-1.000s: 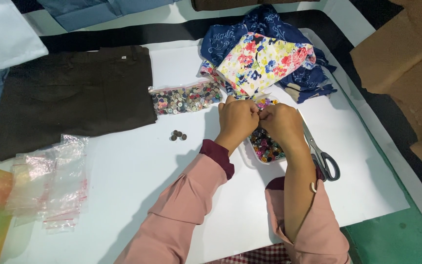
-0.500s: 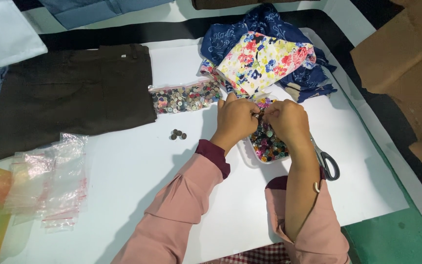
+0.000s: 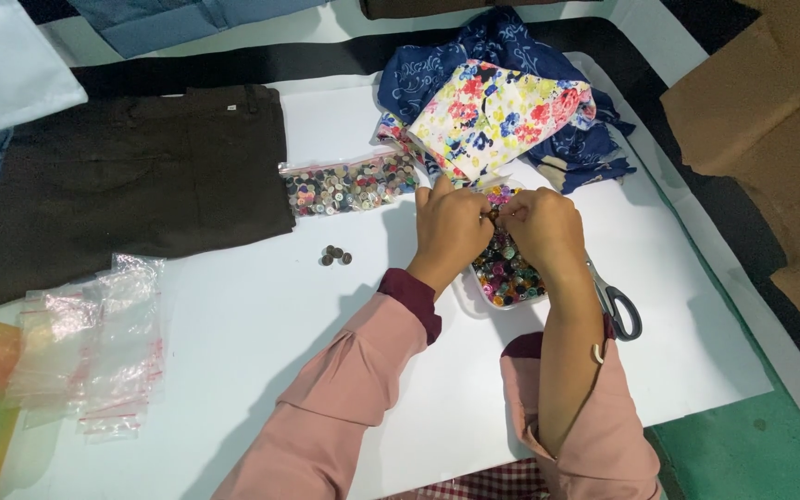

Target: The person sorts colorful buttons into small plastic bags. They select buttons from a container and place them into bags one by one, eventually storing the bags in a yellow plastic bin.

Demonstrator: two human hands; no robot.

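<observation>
Both of your hands are together right over the dish of buttons (image 3: 504, 268), left hand (image 3: 451, 231) and right hand (image 3: 543, 227) meeting at the fingertips just above its far end. Your fingers are pinched in close against each other, and something small sits between them, likely a button, though it's too tiny to make out, so I can't tell which hand actually has it. Keep that pinch low over the dish, so anything that slips drops back among the buttons rather than onto the white table (image 3: 233, 333). Work with the fingertips only, wrists quiet, one piece at a time. The dish itself is a shallow pale tray, heaped with small round buttons in pink, green, black and blue, and your hands cover its far half. The grey-handled scissors (image 3: 618, 306) lie touching close on its right side, half under your right forearm, so mind that elbow. Left of the dish and beyond it lies a clear bag of buttons (image 3: 349, 187), and three loose dark buttons (image 3: 335, 256) sit on the table well left of the dish. Just beyond the dish is the flowered cloth (image 3: 502, 116); far to its left, the empty clear zip bags (image 3: 94, 343).
</observation>
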